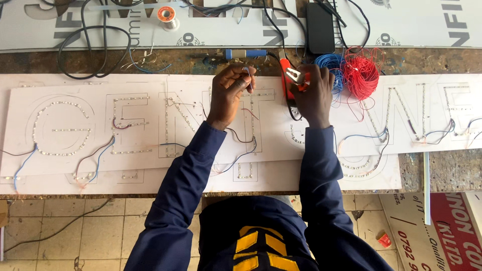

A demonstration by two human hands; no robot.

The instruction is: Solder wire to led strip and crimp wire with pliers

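My left hand (228,93) pinches a small pale wire end (247,73) above the white sign board (75,145). Large outlined letters on the board are lined with strips of small lights (60,128). My right hand (314,93) grips a red-handled cutter (290,78) with its metal jaws up, close to the wire end. Both hands hover over the middle letter of the board. My dark blue sleeves reach up from the bottom of the view.
Tangled blue wire (329,65) and red wire (360,73) lie right of my hands. A blue-handled soldering iron (246,53), a solder spool (166,16), a black box (320,27) and black cables (90,50) sit behind. Tiled floor (75,231) and a red sign (452,231) lie below.
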